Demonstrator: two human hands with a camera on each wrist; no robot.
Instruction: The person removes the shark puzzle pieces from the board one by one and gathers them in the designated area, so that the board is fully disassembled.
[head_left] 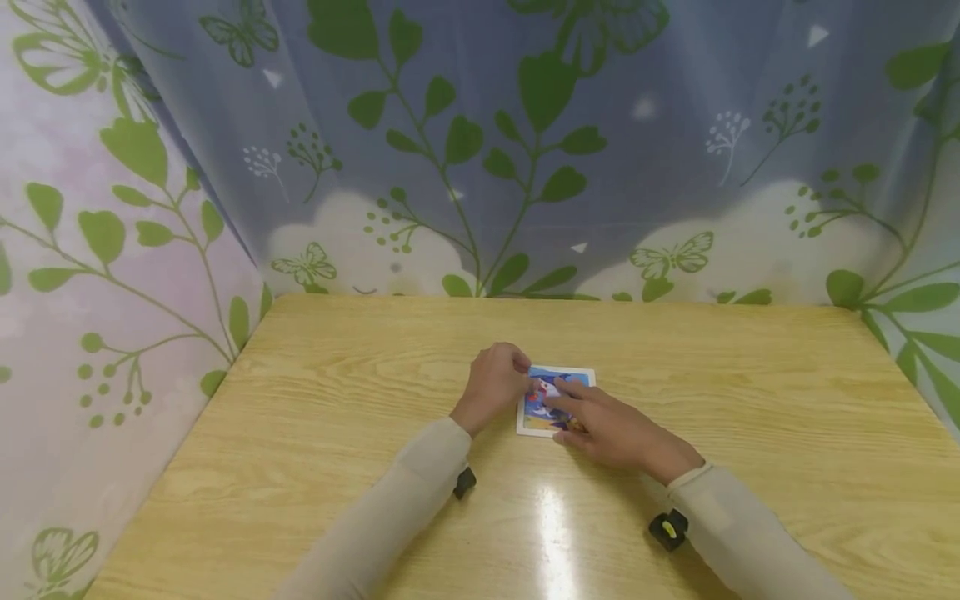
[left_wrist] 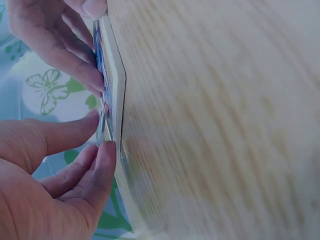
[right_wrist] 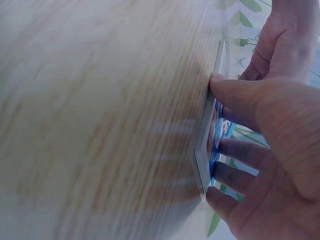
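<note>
Your picture board (head_left: 536, 415) lay on the surface (head_left: 300, 400), in from its far edge, between the far corners. Your left hand (head_left: 497, 385) pinched a thin piece (left_wrist: 102, 124); your right hand (head_left: 615, 427) lay fingers-extended across the board. Too light a press probably risked sliding it.

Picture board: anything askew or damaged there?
A thin piece, pinched by the left hand, seems tilted up from the picture board rather than lying flat. Parts are covered, so damage can't be ruled out.

Leaf-printed cloth (head_left: 645, 167) hangs behind a wood-grain table (head_left: 337, 358) reflecting bright light (head_left: 555, 542).
</note>
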